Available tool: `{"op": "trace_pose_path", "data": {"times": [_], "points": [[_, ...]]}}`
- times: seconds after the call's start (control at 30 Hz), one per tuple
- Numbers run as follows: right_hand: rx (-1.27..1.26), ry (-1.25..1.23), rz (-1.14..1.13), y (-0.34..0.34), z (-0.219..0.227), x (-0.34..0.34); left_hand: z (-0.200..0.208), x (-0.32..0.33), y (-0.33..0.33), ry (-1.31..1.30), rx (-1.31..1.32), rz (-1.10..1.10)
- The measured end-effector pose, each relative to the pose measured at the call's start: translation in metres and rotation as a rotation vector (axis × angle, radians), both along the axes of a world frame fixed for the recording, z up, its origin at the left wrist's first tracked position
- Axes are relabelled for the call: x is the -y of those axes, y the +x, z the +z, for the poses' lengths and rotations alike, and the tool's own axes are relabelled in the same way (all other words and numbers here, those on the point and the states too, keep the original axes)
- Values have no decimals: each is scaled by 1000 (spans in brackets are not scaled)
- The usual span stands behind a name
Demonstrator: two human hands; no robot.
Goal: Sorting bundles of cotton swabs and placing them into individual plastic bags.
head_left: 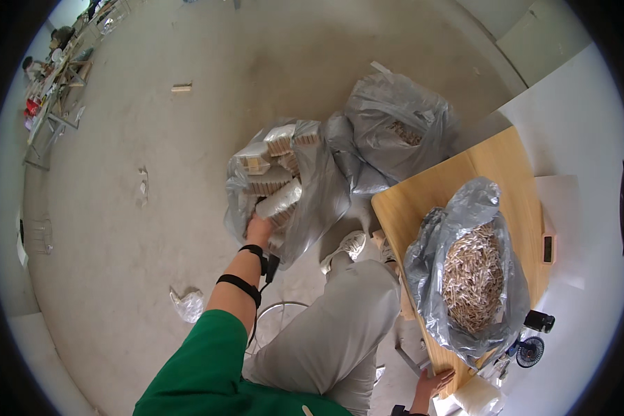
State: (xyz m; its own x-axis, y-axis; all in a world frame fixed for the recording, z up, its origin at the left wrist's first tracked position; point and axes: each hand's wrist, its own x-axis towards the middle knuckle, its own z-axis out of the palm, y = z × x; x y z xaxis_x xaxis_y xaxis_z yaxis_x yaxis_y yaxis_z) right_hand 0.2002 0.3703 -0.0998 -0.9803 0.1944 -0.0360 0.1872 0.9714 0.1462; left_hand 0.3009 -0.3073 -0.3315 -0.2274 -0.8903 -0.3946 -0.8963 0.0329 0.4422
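Note:
My left hand point(258, 230) reaches down into a grey plastic bag point(326, 201) on the floor. Packs of short light-brown sticks in clear wrap fill this bag, and one wrapped pack point(280, 198) lies right at my fingertips. Its fingers are mostly hidden among the packs, so their grip cannot be made out. At the near edge of the wooden table point(489, 163), my right hand point(433, 383) lies flat with fingers stretched out, holding nothing. Beyond it on the table stands an open grey bag point(428, 284) heaped with loose small sticks point(473, 277).
Another grey bag point(395, 104) with loose pieces stands on the floor behind the table corner. A small black fan point(530, 352) and a small orange-framed device point(548, 248) sit by the wall. Crumpled plastic point(187, 304) lies on the floor at left; a person point(33, 67) is far off.

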Motion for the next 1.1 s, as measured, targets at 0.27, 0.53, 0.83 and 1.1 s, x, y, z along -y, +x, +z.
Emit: {"op": "trace_pose_path", "data": {"times": [0.27,0.53,0.83,1.1], "points": [[-24,145,-84,-2,-2,-12,4,0,-28,-11,-29,-63],[-47,157,-44,-4,-22,-21,-43,26,-40,443,-121,542],[-47,109,-111,-7,-15,-21,-50,5,-25,733,-794,704],[-36,-252,-143,-15,-53,-36,-86,13,-7,1191,-1089,873]]}}
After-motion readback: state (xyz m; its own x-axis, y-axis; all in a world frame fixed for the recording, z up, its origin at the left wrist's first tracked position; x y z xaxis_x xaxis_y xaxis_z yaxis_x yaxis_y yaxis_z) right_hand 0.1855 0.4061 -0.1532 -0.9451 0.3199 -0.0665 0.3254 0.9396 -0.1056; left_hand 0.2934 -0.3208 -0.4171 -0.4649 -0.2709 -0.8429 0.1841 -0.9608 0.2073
